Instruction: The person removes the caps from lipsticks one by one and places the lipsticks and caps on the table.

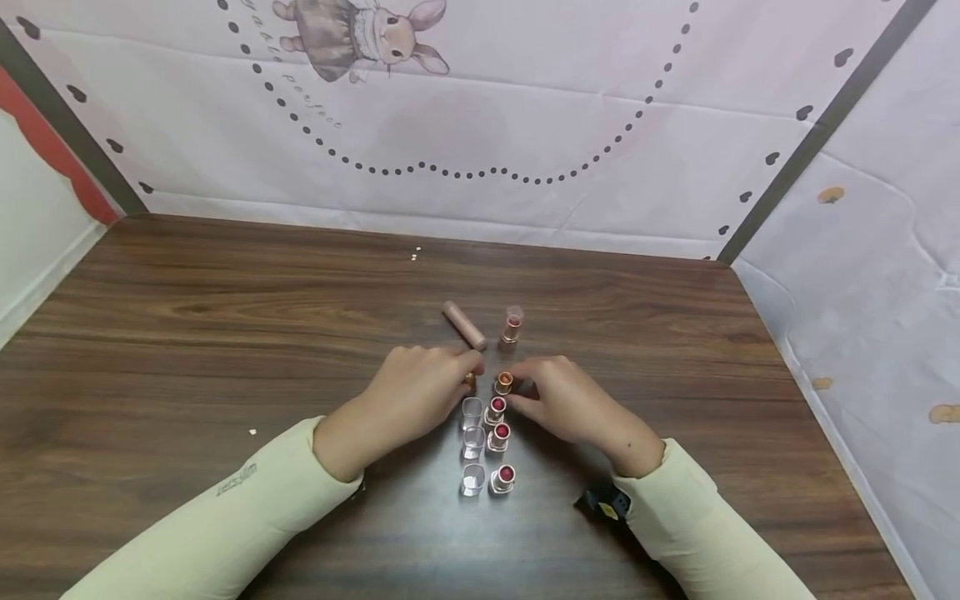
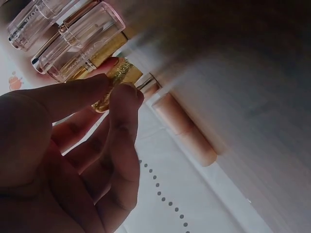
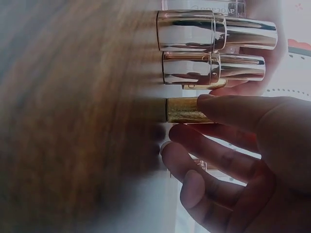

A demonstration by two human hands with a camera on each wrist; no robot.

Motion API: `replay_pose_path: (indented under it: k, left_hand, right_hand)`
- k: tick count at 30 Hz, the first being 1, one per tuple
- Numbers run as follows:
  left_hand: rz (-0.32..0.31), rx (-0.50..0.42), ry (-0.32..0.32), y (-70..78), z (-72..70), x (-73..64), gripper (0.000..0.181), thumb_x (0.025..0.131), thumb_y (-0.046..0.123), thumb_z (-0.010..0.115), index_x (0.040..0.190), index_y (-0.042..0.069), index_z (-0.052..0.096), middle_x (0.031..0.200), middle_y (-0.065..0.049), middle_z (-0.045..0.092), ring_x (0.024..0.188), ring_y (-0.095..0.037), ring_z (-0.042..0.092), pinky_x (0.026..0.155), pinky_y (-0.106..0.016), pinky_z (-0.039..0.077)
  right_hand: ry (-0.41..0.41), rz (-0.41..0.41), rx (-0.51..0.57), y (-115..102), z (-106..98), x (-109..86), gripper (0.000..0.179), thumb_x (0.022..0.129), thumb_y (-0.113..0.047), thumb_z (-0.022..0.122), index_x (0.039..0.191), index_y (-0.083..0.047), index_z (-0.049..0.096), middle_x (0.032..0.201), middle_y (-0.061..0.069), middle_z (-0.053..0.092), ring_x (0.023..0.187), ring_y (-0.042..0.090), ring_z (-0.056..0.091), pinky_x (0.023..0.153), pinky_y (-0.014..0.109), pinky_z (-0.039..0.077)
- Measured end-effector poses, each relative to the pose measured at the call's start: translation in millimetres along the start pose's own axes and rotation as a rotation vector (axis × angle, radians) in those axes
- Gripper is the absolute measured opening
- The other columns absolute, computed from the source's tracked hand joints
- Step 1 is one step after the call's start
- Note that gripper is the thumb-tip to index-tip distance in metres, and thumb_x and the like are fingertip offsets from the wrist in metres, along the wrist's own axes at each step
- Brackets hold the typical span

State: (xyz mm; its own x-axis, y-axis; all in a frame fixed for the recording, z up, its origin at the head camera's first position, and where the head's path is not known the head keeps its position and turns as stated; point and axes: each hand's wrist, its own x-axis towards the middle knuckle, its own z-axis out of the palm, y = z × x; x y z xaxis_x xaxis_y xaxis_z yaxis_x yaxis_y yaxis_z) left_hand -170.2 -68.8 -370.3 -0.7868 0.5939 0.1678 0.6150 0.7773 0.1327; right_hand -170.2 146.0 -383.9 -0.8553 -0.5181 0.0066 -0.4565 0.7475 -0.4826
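Gold lipstick (image 1: 504,386), pinched in right hand (image 1: 573,404) opposite gold piece (image 2: 126,72) pinched in left hand (image 1: 412,396), best steadied upright, clear of neighbouring lipsticks (image 1: 498,437).

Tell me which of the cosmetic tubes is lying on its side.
The matte pinkish tube, just beyond the left hand. It lies flat and slantwise, while the lipsticks to its right all stand upright.
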Motion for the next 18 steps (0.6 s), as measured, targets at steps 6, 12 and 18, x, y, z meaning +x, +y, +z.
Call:
replay_pose_path:
  k: [6, 12, 18]
  left_hand:
    - [0.006, -0.006, -0.01, -0.2, 1.0, -1.3, 0.014, 0.09, 0.024, 0.073, 0.104, 0.024, 0.071, 0.095, 0.005, 0.076, 0.074, -0.021, 0.071, 0.053, -0.04, 0.048]
    - [0.012, -0.006, -0.025, 0.0, 2.0, -2.3, 0.013, 0.09, 0.025, 0.073, 0.103, 0.024, 0.071, 0.096, 0.006, 0.075, 0.074, -0.021, 0.071, 0.052, -0.039, 0.047]
    - [0.015, -0.008, -0.019, -1.0, 3.5, -2.5, 0.011, 0.091, 0.024, 0.072, 0.102, 0.024, 0.071, 0.094, 0.007, 0.075, 0.074, -0.021, 0.071, 0.051, -0.039, 0.046]
  right_hand:
    - [-0.029, 0.018, 0.019, 0.0, 0.4, 0.5, 0.017, 0.092, -0.02, 0.072, 0.108, -0.016, 0.074, 0.09, -0.006, 0.072, 0.067, 0.004, 0.057, 0.062, 0.024, 0.046]
    - [-0.034, 0.018, 0.018, 0.5, 1.0, 0.4, 0.016, 0.092, -0.02, 0.072, 0.107, -0.015, 0.074, 0.089, -0.006, 0.071, 0.065, 0.004, 0.055, 0.062, 0.024, 0.045]
    - [-0.041, 0.024, 0.015, 0.8, 1.4, 1.3, 0.015, 0.092, -0.018, 0.072, 0.106, -0.015, 0.073, 0.089, -0.006, 0.07, 0.064, 0.005, 0.053, 0.061, 0.024, 0.044]
